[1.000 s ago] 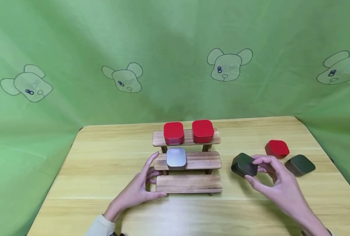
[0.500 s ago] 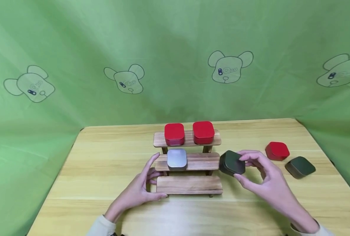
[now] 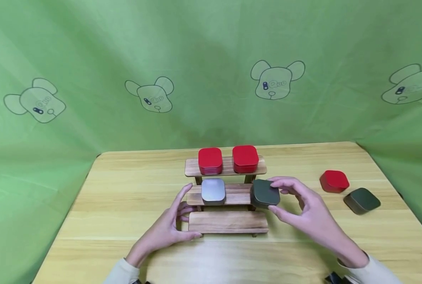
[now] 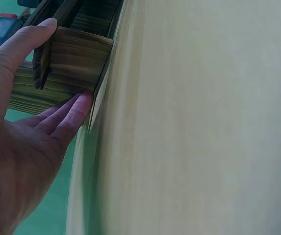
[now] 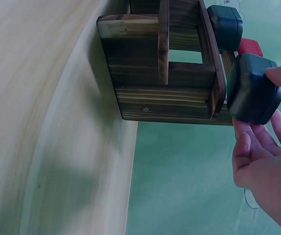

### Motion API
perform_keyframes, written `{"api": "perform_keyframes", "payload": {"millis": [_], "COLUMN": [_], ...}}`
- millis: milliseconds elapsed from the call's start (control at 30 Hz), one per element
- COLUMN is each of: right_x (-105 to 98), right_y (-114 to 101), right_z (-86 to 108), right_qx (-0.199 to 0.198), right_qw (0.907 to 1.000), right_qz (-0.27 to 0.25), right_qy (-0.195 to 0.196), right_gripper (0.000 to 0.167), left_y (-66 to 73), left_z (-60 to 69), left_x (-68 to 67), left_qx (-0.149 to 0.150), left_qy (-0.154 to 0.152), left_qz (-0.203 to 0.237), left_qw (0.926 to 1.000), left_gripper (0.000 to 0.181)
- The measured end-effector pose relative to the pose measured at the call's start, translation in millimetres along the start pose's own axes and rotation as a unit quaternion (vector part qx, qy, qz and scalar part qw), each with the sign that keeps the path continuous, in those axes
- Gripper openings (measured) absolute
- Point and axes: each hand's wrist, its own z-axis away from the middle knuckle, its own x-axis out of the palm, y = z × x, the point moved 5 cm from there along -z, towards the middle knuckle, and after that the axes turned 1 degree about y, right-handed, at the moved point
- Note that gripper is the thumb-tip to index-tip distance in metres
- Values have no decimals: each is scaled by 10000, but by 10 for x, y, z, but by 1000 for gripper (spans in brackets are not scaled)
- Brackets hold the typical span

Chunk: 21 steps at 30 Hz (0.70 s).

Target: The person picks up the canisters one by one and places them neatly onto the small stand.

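A three-tier wooden display stand (image 3: pixel 228 222) sits on the table. My left hand (image 3: pixel 162 230) grips its left end, with the thumb at the bottom step's front corner; in the left wrist view the fingers (image 4: pixel 76 112) touch the side. My right hand (image 3: pixel 306 209) pinches a dark green square tin (image 3: pixel 265 194) between thumb and fingers, at the right end of the middle step. In the right wrist view this tin (image 5: pixel 253 90) is slightly tilted; whether it bears on the step I cannot tell. A grey-topped tin (image 3: pixel 213 191) occupies the middle step's left end.
Two red tins (image 3: pixel 210 161) stand side by side on the top step. Farther right on the wooden table (image 3: pixel 132 177) are another red tin (image 3: pixel 334 181) and a second dark green tin (image 3: pixel 362 200). Behind hangs a green cloth (image 3: pixel 211 59) with bear-head drawings.
My right hand has carried the dark green tin leftward, from beside the stand to over the middle step's right end. My left hand has stayed at the stand's left end.
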Motion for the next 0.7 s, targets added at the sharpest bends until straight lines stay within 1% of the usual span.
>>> {"api": "perform_keyframes", "payload": {"millis": [200, 467, 700], "right_x": [58, 150, 206], "right_y": [0, 7, 5], "right_z": [-62, -122, -148], "right_qx": [25, 121, 120], "right_qw": [9999, 9996, 9997], "right_qz": [36, 198, 165], "right_qy": [-112, -153, -134], "right_gripper": [65, 65, 64], "left_y": [18, 13, 17], "left_z": [2, 12, 0], "left_x": [5, 3, -4], "left_qx": [-29, -8, -4], "left_qy": [7, 22, 35], "left_qz": [-10, -23, -65], "left_qw": [10000, 10000, 10000], "left_gripper": [132, 132, 132]}}
